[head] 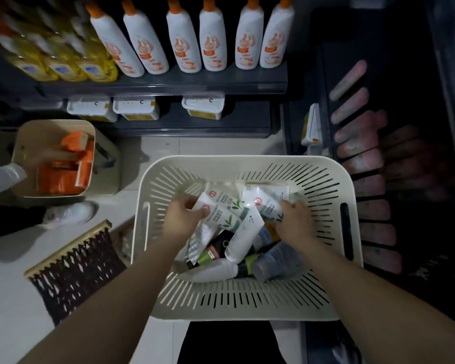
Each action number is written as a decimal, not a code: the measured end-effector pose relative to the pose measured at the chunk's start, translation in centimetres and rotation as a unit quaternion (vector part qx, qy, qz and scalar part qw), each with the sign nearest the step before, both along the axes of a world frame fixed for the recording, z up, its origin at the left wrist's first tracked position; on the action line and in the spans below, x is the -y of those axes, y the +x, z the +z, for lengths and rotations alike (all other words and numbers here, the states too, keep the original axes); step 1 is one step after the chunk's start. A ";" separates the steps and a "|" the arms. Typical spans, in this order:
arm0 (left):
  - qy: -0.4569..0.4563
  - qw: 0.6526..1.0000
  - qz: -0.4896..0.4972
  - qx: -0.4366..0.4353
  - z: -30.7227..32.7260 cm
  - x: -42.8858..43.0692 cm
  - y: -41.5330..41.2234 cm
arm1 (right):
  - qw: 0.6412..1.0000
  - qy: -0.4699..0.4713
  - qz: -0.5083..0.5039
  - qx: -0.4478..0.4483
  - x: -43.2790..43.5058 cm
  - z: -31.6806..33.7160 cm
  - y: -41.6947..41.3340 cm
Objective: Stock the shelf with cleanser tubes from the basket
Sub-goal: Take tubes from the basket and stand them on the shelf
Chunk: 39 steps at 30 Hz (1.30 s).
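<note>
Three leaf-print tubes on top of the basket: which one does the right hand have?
The rightmost leaf-print tube: the right hand curls its fingers over its end. The other two leaf-print tubes lie side by side further left, at the left hand.

I read the basket (pixel 247 160) as cream moulded plastic, smooth and matt, its walls cut with slots. The cleanser tubes (pixel 243 239) in it are white plastic with a light sheen and printed labels. The shelf (pixel 168 86) edge looks like dark, matt painted metal. On it, the white bottles (pixel 213 40) are smooth, faintly glossy plastic, and the yellow bottles (pixel 61 61) look translucent. The floor (pixel 11 285) is pale, glossy tile, and the mat (pixel 74 269) is a coarse dark weave.
</note>
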<state>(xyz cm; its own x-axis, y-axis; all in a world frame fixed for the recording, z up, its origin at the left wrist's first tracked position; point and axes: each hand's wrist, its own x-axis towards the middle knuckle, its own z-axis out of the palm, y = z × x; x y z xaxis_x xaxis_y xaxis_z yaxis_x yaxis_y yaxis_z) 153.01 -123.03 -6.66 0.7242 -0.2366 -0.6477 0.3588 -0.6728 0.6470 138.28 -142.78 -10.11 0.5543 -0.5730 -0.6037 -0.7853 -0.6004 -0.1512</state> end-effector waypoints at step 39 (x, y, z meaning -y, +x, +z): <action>-0.265 0.959 -0.059 -0.078 17.2 1.8 -10.1 | 0.736 0.165 -0.437 0.489 -7.4 19.3 -9.7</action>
<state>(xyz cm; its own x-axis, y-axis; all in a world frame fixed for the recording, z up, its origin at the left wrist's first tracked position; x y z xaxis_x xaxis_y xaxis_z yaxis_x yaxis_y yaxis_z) 142.93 -124.83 10.55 0.5757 -0.6375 -0.5120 0.4206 -0.3061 0.8541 128.55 -135.33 9.17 0.3226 -0.8806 -0.3470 -0.2674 0.2669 -0.9259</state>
